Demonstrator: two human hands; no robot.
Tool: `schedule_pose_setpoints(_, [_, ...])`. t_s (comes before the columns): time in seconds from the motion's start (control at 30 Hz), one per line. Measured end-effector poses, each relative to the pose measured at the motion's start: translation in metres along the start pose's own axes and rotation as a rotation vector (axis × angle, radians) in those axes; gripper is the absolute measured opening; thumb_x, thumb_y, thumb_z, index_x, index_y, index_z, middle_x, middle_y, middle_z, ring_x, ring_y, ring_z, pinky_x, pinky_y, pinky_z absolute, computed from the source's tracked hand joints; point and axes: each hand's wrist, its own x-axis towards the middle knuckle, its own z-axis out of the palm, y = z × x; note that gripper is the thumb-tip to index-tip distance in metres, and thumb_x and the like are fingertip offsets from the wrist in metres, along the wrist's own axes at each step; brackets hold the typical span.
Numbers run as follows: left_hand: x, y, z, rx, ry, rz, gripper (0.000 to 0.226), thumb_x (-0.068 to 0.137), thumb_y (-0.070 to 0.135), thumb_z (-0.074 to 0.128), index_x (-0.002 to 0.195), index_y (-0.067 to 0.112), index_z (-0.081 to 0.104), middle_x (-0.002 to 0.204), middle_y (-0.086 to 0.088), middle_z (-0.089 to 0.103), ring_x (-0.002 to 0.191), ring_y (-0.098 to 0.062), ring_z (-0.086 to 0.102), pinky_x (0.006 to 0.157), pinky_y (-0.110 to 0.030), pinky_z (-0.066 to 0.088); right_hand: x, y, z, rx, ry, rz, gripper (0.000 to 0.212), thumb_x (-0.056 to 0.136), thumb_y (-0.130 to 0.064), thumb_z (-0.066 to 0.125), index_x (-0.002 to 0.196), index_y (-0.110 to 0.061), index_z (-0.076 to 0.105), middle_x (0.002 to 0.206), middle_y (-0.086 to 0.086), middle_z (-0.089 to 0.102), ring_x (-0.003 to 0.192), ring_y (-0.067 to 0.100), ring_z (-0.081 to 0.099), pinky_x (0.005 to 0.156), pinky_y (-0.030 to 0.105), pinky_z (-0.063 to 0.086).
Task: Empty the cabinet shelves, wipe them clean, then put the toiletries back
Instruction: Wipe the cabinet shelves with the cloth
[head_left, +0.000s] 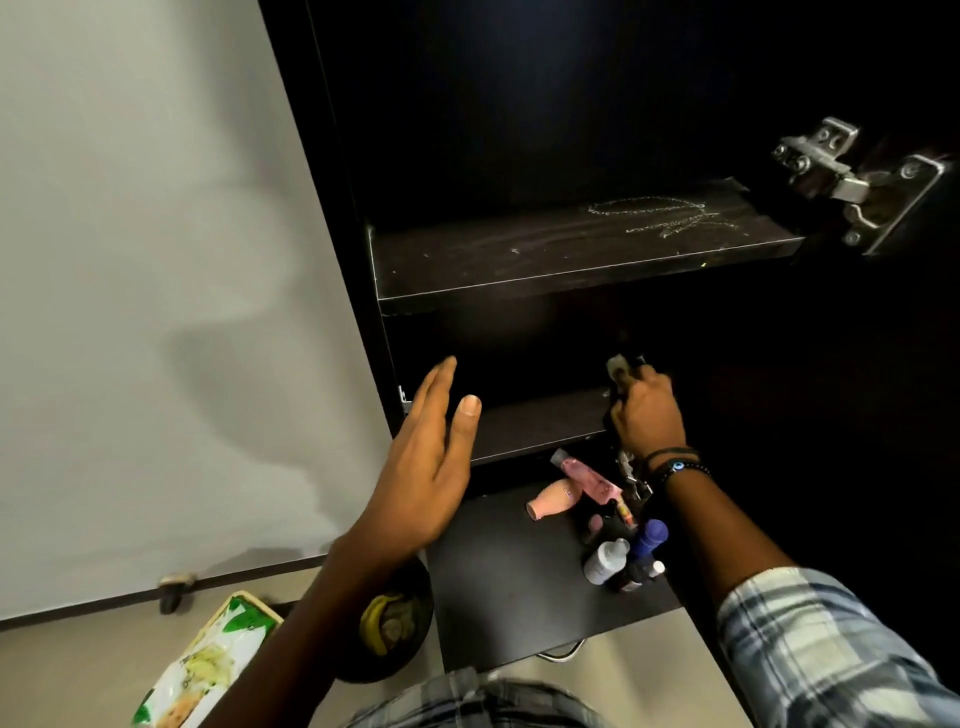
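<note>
The dark cabinet stands open before me. Its upper shelf is bare and streaked with whitish dust marks. My right hand reaches onto the middle shelf and grips a small dark item with a pale top; what it is I cannot tell. My left hand hovers open in front of the cabinet's left edge, fingers straight, holding nothing. On the lowest board lie a pink bottle on its side, a pink tube, a white bottle and a blue-capped bottle.
A metal hinge sticks out at the cabinet's upper right. A grey wall is on the left. On the floor sit a dark bowl with a banana and a green-and-white packet. A castor wheel is by the skirting.
</note>
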Motion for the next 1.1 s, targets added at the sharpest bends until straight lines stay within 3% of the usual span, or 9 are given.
schedule_pose_setpoints(0.2, [0.003,0.005,-0.003,0.014,0.107,0.098,0.054,0.097,0.044,0.034,0.147,0.028,0.022,0.153,0.008,0.027,0.141,-0.003,0.022,0.115,-0.039,0.028,-0.026,-0.087,0.023,0.241,-0.096,-0.218,0.058,0.077,0.002,0.053,0.134,-0.008,0.053,0.125,0.017,0.054,0.118,0.033,0.046,0.104,0.028,0.033])
schedule_pose_setpoints(0.33, [0.006,0.005,-0.004,0.067,0.111,0.104,0.054,0.096,0.043,0.033,0.147,0.025,0.024,0.153,0.003,0.030,0.140,-0.008,0.026,0.114,-0.042,0.031,-0.075,-0.162,0.043,0.350,-0.230,-0.456,0.040,0.090,-0.002,0.047,0.129,-0.005,0.053,0.128,0.016,0.055,0.119,0.031,0.050,0.102,0.041,0.042])
schedule_pose_setpoints(0.43, [0.007,0.003,-0.010,0.087,0.130,0.143,0.053,0.097,0.039,0.035,0.146,0.023,0.026,0.152,0.002,0.032,0.139,-0.009,0.029,0.112,-0.041,0.033,-0.076,-0.160,0.042,0.353,-0.206,-0.511,0.041,0.090,-0.005,0.049,0.130,-0.014,0.053,0.127,0.008,0.056,0.114,0.025,0.051,0.095,0.037,0.047])
schedule_pose_setpoints(0.53, [0.005,0.003,-0.015,0.075,0.130,0.178,0.050,0.099,0.035,0.039,0.146,0.024,0.027,0.151,0.005,0.033,0.139,-0.007,0.029,0.111,-0.041,0.035,-0.043,-0.112,0.033,0.267,-0.087,-0.408,0.059,0.080,-0.001,0.052,0.137,-0.017,0.051,0.127,0.011,0.055,0.115,0.028,0.049,0.102,0.032,0.041])
schedule_pose_setpoints(0.67, [0.000,0.009,-0.021,0.130,0.193,0.308,0.046,0.098,0.024,0.047,0.143,0.021,0.036,0.147,0.005,0.040,0.136,-0.006,0.035,0.107,-0.039,0.041,0.010,-0.020,0.014,0.128,-0.081,-0.064,0.046,0.079,-0.002,0.053,0.124,-0.009,0.062,0.128,0.017,0.056,0.122,0.033,0.049,0.106,0.036,0.038])
schedule_pose_setpoints(0.77, [0.000,0.015,-0.026,0.352,0.286,0.548,0.040,0.093,0.013,0.054,0.132,0.008,0.052,0.138,-0.006,0.051,0.133,-0.016,0.042,0.105,-0.040,0.041,0.023,0.010,0.006,0.110,-0.042,0.032,0.042,0.081,-0.008,0.053,0.121,-0.011,0.065,0.126,0.017,0.058,0.118,0.035,0.052,0.104,0.039,0.042])
schedule_pose_setpoints(0.87, [0.007,0.019,-0.032,0.662,0.359,0.741,0.037,0.090,0.012,0.056,0.127,0.006,0.057,0.136,-0.011,0.053,0.134,-0.026,0.041,0.110,-0.049,0.033,0.006,-0.020,0.008,0.114,0.001,0.039,0.041,0.084,-0.003,0.054,0.124,-0.006,0.062,0.125,0.021,0.056,0.118,0.036,0.049,0.104,0.033,0.035])
schedule_pose_setpoints(1.0, [0.025,0.027,-0.041,0.909,0.407,0.803,0.045,0.089,0.013,0.051,0.135,0.009,0.049,0.144,-0.007,0.044,0.138,-0.027,0.034,0.115,-0.056,0.016,-0.049,-0.113,0.033,0.309,-0.050,-0.288,0.057,0.073,0.004,0.053,0.125,-0.017,0.061,0.121,0.011,0.058,0.111,0.030,0.053,0.102,0.032,0.040])
schedule_pose_setpoints(1.1, [0.035,0.031,-0.042,0.944,0.475,0.733,0.048,0.093,0.017,0.050,0.139,0.008,0.043,0.147,-0.009,0.040,0.138,-0.023,0.034,0.116,-0.048,0.014,-0.090,-0.170,0.044,0.434,-0.143,-0.455,0.042,0.083,-0.001,0.046,0.120,-0.012,0.064,0.122,0.009,0.060,0.111,0.023,0.054,0.099,0.029,0.045])
